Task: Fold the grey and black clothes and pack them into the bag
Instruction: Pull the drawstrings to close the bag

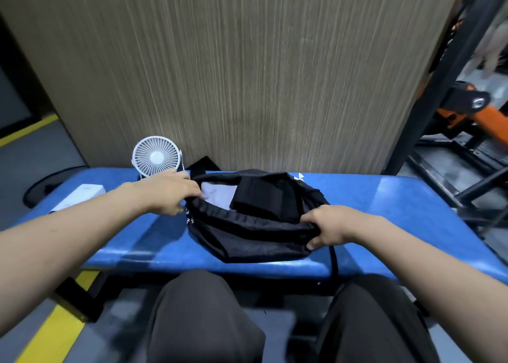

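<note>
1. I count one black bag (247,233), lying on the blue tabletop (398,206), mouth open.
2. Inside the bag: one folded black garment (261,198) and one pale grey piece (220,195) just left of it.
3. One white fan (156,155) behind the bag's left end; one white box (79,196) further left.
4. Two hands. Left hand (171,195), arm outstretched, fingers curled on the bag's left rim.
5. Right hand (327,229) clenched on the bag's right rim, bunching fabric.

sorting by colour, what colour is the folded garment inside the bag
Black folded cloth garment, clearest in the head view.
</note>
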A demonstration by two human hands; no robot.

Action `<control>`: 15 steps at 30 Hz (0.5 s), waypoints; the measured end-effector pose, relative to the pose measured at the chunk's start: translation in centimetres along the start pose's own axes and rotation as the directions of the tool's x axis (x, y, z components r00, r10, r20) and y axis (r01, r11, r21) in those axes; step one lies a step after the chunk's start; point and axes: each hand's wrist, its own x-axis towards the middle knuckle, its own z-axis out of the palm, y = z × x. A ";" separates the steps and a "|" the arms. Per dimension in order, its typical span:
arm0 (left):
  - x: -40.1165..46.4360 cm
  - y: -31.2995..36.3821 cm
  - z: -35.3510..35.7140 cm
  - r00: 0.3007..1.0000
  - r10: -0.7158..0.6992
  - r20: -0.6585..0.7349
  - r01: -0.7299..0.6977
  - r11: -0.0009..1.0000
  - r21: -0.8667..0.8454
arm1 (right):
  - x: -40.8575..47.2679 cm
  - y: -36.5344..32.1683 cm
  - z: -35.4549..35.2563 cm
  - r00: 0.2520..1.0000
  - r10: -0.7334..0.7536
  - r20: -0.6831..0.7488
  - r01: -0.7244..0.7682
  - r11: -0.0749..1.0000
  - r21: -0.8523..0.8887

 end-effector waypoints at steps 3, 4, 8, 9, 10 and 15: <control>-0.2 -0.7 -0.9 0.999 -0.001 -0.048 0.003 0.999 0.033 | -0.6 -0.4 -1.1 0.999 0.042 -0.011 -0.043 0.995 -0.095; -0.3 -1.1 -1.1 0.998 -0.013 -0.068 0.016 0.999 0.048 | -0.8 -0.5 -1.5 0.998 0.049 -0.031 -0.052 0.990 -0.127; -0.5 -2.7 -1.8 0.979 -0.055 -0.196 0.070 0.995 0.071 | -1.2 -0.7 -2.7 0.989 0.068 -0.131 -0.096 0.970 -0.221; -0.7 -3.1 -1.9 0.967 -0.058 -0.248 0.079 0.994 0.074 | -1.3 -0.7 -3.0 0.985 0.072 -0.157 -0.108 0.966 -0.234; -0.8 -3.4 -2.2 0.952 -0.066 -0.300 0.093 0.993 0.076 | -1.4 -0.8 -3.2 0.979 0.070 -0.190 -0.116 0.963 -0.245; -1.7 -4.6 -3.6 0.896 -0.165 -0.412 0.214 0.974 0.077 | -2.3 -1.9 -4.7 0.934 0.023 -0.356 -0.130 0.951 -0.279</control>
